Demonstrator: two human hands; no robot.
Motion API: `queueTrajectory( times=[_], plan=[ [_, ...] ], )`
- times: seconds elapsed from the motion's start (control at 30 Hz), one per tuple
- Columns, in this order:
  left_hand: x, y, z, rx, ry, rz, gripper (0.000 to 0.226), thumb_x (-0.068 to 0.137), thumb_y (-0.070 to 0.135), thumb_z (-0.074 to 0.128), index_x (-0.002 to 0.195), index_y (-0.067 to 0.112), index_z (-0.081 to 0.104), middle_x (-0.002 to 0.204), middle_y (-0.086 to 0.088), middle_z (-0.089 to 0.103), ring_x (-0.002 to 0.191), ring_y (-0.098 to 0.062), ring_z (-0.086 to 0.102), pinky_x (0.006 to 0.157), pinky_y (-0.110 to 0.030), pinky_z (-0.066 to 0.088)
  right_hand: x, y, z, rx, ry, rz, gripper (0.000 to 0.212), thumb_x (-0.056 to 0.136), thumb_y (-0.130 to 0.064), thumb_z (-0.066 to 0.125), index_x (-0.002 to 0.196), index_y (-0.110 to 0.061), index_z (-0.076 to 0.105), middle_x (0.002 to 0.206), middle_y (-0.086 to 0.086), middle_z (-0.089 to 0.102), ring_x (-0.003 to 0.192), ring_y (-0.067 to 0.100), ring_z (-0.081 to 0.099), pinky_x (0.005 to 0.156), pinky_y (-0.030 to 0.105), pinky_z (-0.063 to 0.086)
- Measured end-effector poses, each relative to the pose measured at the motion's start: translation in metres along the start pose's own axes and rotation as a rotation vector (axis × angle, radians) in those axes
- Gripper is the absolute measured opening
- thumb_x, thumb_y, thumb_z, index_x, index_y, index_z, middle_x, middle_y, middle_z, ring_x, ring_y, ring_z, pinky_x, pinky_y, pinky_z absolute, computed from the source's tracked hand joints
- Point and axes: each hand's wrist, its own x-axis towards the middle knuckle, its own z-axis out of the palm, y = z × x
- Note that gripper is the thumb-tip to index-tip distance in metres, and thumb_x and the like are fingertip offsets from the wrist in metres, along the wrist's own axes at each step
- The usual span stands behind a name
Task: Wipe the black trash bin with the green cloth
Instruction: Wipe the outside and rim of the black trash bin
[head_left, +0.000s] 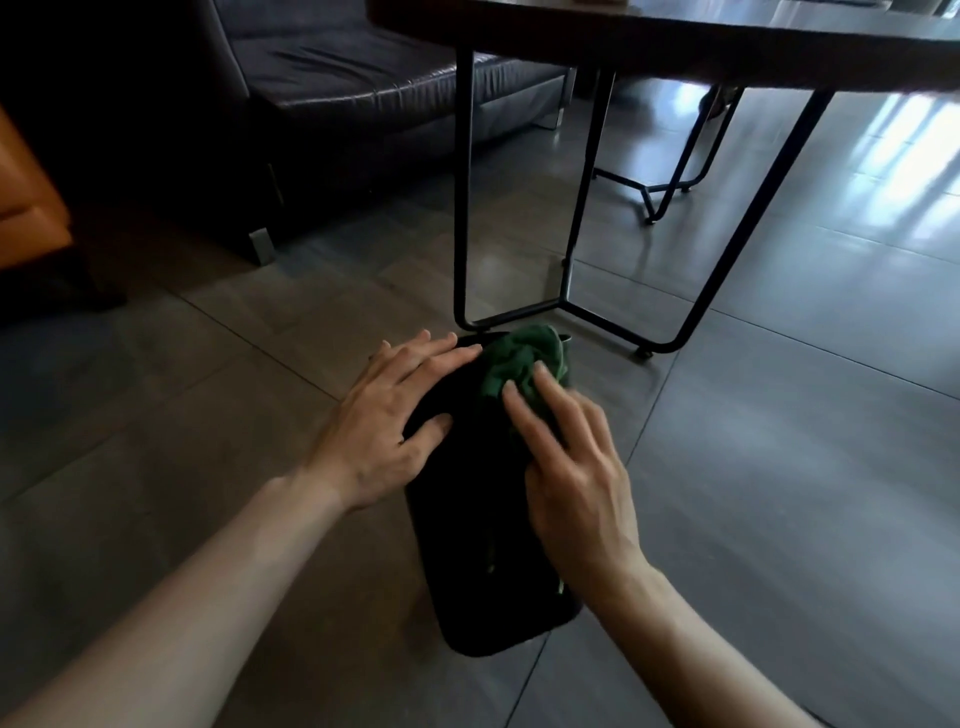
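Head view: one black trash bin (483, 571) lies on the tiled floor (779, 467). Left hand (384, 431) rests flat, fingers spread, on its side. Right hand (571, 467) presses one green cloth (519, 364) against it, fingers extended. One table (727, 47) stands beyond.

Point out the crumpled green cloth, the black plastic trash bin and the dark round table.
crumpled green cloth (519, 358), head view, bunched middle.
black plastic trash bin (467, 519), head view, bare upper face.
dark round table (727, 47), head view, top's near edge.
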Motion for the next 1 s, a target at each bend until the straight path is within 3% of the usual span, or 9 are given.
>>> queueTrajectory(
  times=[0.1,0.2,0.3,0.43,0.57,0.7,0.87,0.93,1.0],
  plan=[
    [-0.001,-0.002,-0.001,0.005,0.004,0.003,0.063,0.092,0.027,0.057,0.152,0.043,0.041,0.160,0.017,0.037,0.155,-0.008,0.022,0.129,-0.044,0.010,-0.047,-0.011,0.006,-0.026,-0.137,-0.182,0.053,0.094,-0.009,0.069,0.145,-0.016,0.057,0.154,0.014,0.049,0.128,0.039,0.053,0.093,0.045,0.060],
    [-0.004,-0.004,-0.001,0.000,0.001,0.013,0.063,0.092,0.029,0.058,0.151,0.046,0.041,0.159,0.019,0.037,0.155,-0.005,0.020,0.129,-0.041,0.008,-0.090,-0.014,0.010,-0.112,-0.265,-0.424,0.033,0.097,-0.010,0.058,0.126,-0.020,0.071,0.138,0.011,0.065,0.111,0.036,0.067,0.082,0.038,0.062],
    [-0.005,-0.003,0.000,0.001,-0.009,0.029,0.063,0.092,0.029,0.058,0.149,0.048,0.040,0.158,0.021,0.037,0.155,-0.003,0.018,0.128,-0.035,0.006,-0.095,-0.007,0.005,-0.152,-0.337,-0.542,0.026,0.097,-0.010,0.058,0.116,-0.021,0.073,0.132,0.010,0.069,0.106,0.034,0.070,0.076,0.036,0.061],
    [-0.005,-0.004,0.003,0.001,0.015,0.023,0.063,0.092,0.031,0.057,0.150,0.048,0.038,0.159,0.021,0.037,0.155,-0.003,0.019,0.127,-0.034,0.005,-0.048,0.006,-0.008,-0.077,-0.194,-0.284,0.034,0.091,-0.010,0.072,0.124,-0.017,0.072,0.137,0.014,0.064,0.116,0.038,0.061,0.086,0.044,0.060],
    [-0.004,0.000,0.007,0.018,0.012,0.047,0.064,0.090,0.032,0.052,0.151,0.048,0.036,0.160,0.022,0.034,0.155,-0.004,0.018,0.127,-0.035,0.005,0.002,0.000,-0.009,-0.036,0.019,-0.027,0.041,0.098,-0.010,0.055,0.138,-0.012,0.065,0.150,0.015,0.053,0.128,0.035,0.053,0.092,0.042,0.058],
    [-0.004,-0.003,0.004,0.018,0.005,0.037,0.071,0.089,0.020,0.058,0.151,0.049,0.036,0.160,0.023,0.033,0.155,-0.004,0.017,0.128,-0.039,0.005,-0.036,-0.016,0.003,-0.049,-0.095,-0.175,0.045,0.098,-0.012,0.060,0.142,-0.015,0.060,0.155,0.016,0.049,0.133,0.039,0.051,0.097,0.045,0.057],
    [-0.005,-0.001,0.006,0.005,-0.011,0.084,0.065,0.092,0.027,0.058,0.150,0.049,0.038,0.160,0.024,0.034,0.155,-0.001,0.014,0.128,-0.036,0.001,-0.092,-0.018,0.009,-0.119,-0.280,-0.487,0.029,0.100,-0.008,0.052,0.112,-0.021,0.075,0.128,0.012,0.070,0.107,0.037,0.070,0.075,0.036,0.061],
    [-0.005,0.001,0.008,0.010,-0.009,0.092,0.065,0.092,0.026,0.058,0.149,0.049,0.039,0.160,0.024,0.034,0.155,-0.001,0.013,0.127,-0.033,0.000,-0.083,-0.014,0.002,-0.098,-0.285,-0.459,0.024,0.096,-0.014,0.059,0.114,-0.023,0.071,0.128,0.011,0.068,0.109,0.036,0.066,0.075,0.034,0.059],
    [-0.005,0.000,0.009,0.004,0.001,0.086,0.065,0.092,0.026,0.059,0.149,0.049,0.039,0.159,0.023,0.035,0.155,0.000,0.014,0.127,-0.030,-0.001,-0.060,-0.009,-0.006,-0.045,-0.225,-0.285,0.026,0.096,-0.018,0.060,0.120,-0.021,0.069,0.131,0.012,0.063,0.114,0.036,0.060,0.074,0.038,0.060]
  ],
)
